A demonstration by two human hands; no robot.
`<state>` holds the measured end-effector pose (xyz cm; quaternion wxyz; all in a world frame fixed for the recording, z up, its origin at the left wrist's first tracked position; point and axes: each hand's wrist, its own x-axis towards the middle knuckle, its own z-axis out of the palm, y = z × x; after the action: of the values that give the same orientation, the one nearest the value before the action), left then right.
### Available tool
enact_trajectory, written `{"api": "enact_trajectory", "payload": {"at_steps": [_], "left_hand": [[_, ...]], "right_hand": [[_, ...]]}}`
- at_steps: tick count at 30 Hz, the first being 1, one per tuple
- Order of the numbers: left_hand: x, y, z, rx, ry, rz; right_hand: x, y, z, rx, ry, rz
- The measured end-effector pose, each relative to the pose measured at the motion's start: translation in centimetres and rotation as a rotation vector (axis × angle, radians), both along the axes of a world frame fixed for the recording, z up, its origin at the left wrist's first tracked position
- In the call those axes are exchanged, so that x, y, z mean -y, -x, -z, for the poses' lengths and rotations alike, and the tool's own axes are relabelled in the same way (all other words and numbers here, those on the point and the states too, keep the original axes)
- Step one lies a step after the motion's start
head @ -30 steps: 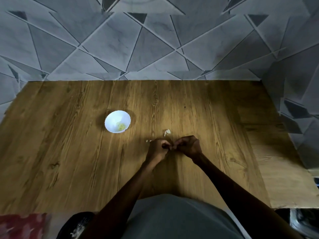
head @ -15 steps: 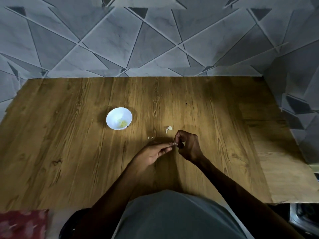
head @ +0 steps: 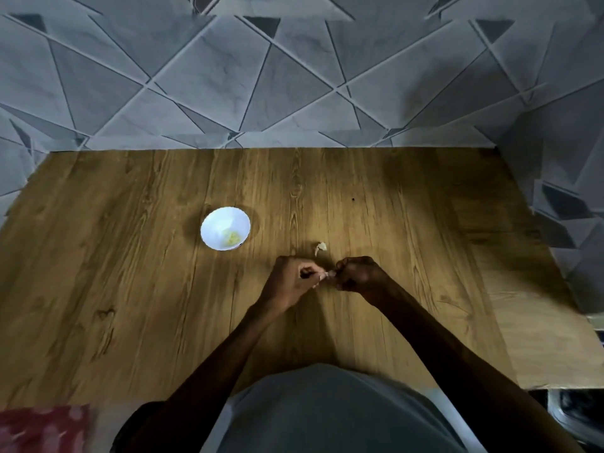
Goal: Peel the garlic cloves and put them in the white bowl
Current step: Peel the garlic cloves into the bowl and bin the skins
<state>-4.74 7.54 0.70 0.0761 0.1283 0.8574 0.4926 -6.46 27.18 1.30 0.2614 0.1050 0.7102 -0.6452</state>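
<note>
Garlic clove (head: 328, 274) in a pinch between left hand (head: 290, 283) and right hand (head: 360, 276) (fingers curled).

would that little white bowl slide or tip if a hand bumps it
The white bowl looks small and holds only a few yellowish bits, so it is probably light and easily shoved. The wooden table looks smooth, so it would likely slide rather than tip.

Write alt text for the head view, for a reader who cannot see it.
Over a wooden table, the left hand and right hand pinch a small garlic clove between them. A scrap of skin lies just beyond them; a white bowl holding yellowish pieces stands farther back, to their left.
</note>
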Motion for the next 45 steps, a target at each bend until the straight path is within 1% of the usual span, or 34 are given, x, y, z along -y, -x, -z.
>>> {"api": "enact_trajectory", "payload": {"at_steps": [1, 3, 4, 6, 7, 9, 12, 15, 17, 21, 27, 29, 30, 32, 34, 36, 38, 41, 43, 45], "left_hand": [[0.1, 0.0, 0.2, 0.072, -0.044, -0.022], [0.2, 0.0, 0.3, 0.329, -0.227, -0.099], [0.2, 0.0, 0.2, 0.468, -0.352, -0.141], [0.4, -0.1, -0.2, 0.689, -0.584, -0.208], [0.5, 0.0, -0.5, 0.756, -0.650, -0.233], [0.7, -0.1, -0.8, 0.818, -0.692, -0.248], [1.0, -0.1, -1.1, 0.775, -0.626, -0.195], [1.2, 0.2, -1.2, 0.669, -0.478, -0.117], [1.0, 0.3, -1.4, 0.605, -0.376, -0.116], [0.4, 0.4, -1.6, 0.530, -0.205, -0.151], [-0.3, 0.2, -2.2, 0.357, 0.091, -0.182], [-0.5, -0.1, -2.4, 0.214, 0.167, -0.135], [-0.6, -0.2, -2.5, 0.138, 0.202, -0.110], [-0.7, -0.5, -2.7, 0.019, 0.268, -0.076], [-0.8, -0.5, -2.6, -0.051, 0.303, -0.068], [-0.7, -0.6, -2.4, -0.061, 0.278, -0.084], [-0.5, -0.5, -2.0, -0.029, 0.204, -0.118], [-0.1, -0.4, -1.2, 0.050, 0.130, -0.145], [0.1, -0.3, -0.8, 0.081, 0.137, -0.140], [0.1, -0.2, -0.6, 0.098, 0.184, -0.143]], "right_hand": [[0.0, 0.0, 0.0, -0.013, 0.001, 0.006], [0.1, -0.2, 0.2, -0.165, 0.012, -0.020], [0.3, -0.3, 0.2, -0.260, -0.023, -0.040], [0.8, -0.5, 0.1, -0.393, -0.175, -0.066], [1.0, -0.4, -0.1, -0.428, -0.235, -0.073], [1.3, -0.4, -0.3, -0.455, -0.283, -0.094], [1.3, -0.5, -0.6, -0.406, -0.291, -0.104], [1.5, -0.7, -1.0, -0.318, -0.271, -0.063], [1.5, -0.8, -1.2, -0.276, -0.271, -0.036], [1.8, -0.8, -1.4, -0.310, -0.329, -0.030], [2.4, -1.1, -1.5, -0.292, -0.314, 0.031], [2.6, -1.1, -1.6, -0.217, -0.272, 0.064], [2.5, -1.1, -1.8, -0.151, -0.213, 0.085], [2.0, -1.0, -1.8, -0.017, -0.004, 0.115], [1.2, -0.8, -1.7, 0.060, 0.178, 0.115], [0.8, -0.4, -1.6, 0.128, 0.255, 0.113], [0.6, -0.1, -1.5, 0.170, 0.264, 0.115], [0.5, 0.1, -1.3, 0.163, 0.232, 0.116], [0.4, 0.0, -1.2, 0.135, 0.202, 0.106], [0.4, -0.1, -1.1, 0.104, 0.168, 0.109]]}}
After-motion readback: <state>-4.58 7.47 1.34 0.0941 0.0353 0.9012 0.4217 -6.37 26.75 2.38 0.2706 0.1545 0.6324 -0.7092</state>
